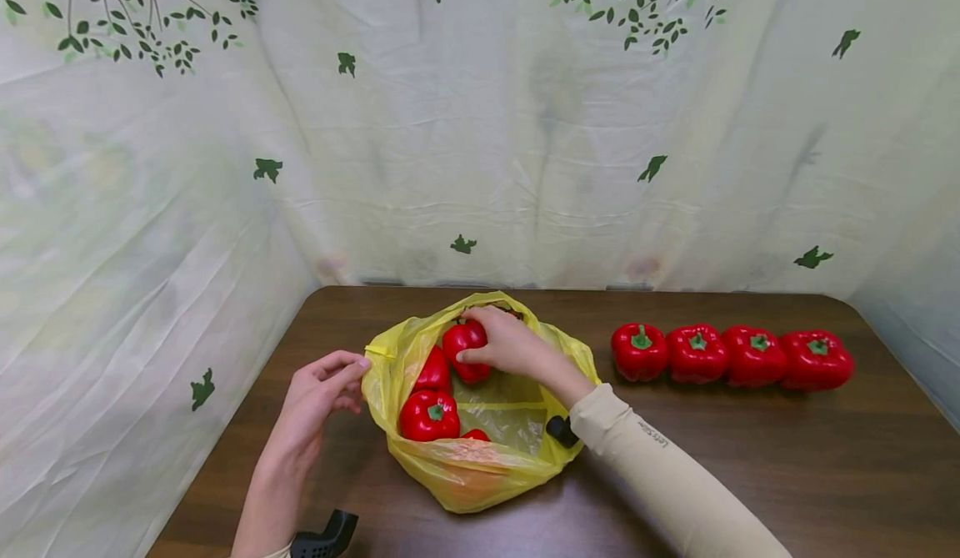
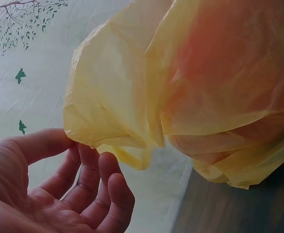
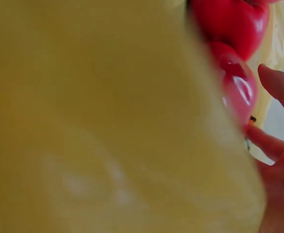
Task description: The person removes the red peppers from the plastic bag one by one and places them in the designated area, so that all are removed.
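so right now my right hand [image 1: 506, 341] is down inside the mouth of a yellow bag [image 1: 480, 479], and it's holding a red pepper [image 1: 461, 345]. fingers go over the top, thumb on the near side, so the gap between them is about as wide as the pepper itself. how hard i'm squeezing, can't tell: in the right wrist view the bag blocks most of it, one fingertip touches the skin and the other digit looks just off it.

the bit that matters imo is where that pepper sits from my grip: at my fingertips, to the left of my palm, in the back left part of the bag, with a second pepper [image 1: 433, 372] right beside it. a third pepper [image 1: 429, 416] is nearer to me, green stem showing, and a sliver of a fourth pepper [image 1: 476, 435] shows just behind the front rim. no clear long axis on the held one, it looks roundish and my hand covers part of it.

my left hand [image 1: 322, 391] pinches the bag's left rim at the fingertips. the row of four peppers [image 1: 738, 358] runs left to right on the table [image 1: 750, 475], apart from the bag, and my right hand is clearly nearer to it.
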A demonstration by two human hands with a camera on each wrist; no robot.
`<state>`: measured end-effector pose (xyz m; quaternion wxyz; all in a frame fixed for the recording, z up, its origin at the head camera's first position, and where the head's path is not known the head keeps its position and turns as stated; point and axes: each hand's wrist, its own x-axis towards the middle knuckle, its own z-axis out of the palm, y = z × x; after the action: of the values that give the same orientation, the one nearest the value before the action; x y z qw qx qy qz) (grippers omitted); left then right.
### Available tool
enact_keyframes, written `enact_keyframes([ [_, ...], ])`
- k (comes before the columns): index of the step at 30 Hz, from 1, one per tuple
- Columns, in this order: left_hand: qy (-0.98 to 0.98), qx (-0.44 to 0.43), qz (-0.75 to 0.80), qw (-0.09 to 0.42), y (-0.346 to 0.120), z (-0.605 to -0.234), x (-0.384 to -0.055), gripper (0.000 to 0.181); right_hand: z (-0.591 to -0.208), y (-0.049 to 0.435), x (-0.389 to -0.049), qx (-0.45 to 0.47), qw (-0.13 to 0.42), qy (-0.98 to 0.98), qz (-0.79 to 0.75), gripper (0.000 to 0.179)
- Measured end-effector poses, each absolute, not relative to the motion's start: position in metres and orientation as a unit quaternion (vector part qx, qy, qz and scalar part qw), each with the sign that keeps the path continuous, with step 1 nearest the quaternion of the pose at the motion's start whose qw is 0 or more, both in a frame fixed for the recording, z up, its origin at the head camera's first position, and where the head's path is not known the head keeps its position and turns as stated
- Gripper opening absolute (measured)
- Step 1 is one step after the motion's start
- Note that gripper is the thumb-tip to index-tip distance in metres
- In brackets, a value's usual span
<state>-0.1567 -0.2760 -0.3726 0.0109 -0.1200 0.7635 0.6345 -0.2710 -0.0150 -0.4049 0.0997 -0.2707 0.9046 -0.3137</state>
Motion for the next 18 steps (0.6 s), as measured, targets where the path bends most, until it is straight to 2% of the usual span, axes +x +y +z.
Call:
enact_keyframes([
  [7, 0.763, -0.121, 0.635, 0.012, -0.2761, -0.3732, -0.1566, 0.027, -0.4133, -0.0199, -0.2688, -0.253, 0.127, 0.913, -0.294, 0.080],
  [18, 0.765, -0.126, 0.631, 0.012, -0.2774, -0.3737, -0.1565, 0.029, -0.4120, -0.0205, -0.2661, -0.260, 0.145, 0.906, -0.301, 0.085],
])
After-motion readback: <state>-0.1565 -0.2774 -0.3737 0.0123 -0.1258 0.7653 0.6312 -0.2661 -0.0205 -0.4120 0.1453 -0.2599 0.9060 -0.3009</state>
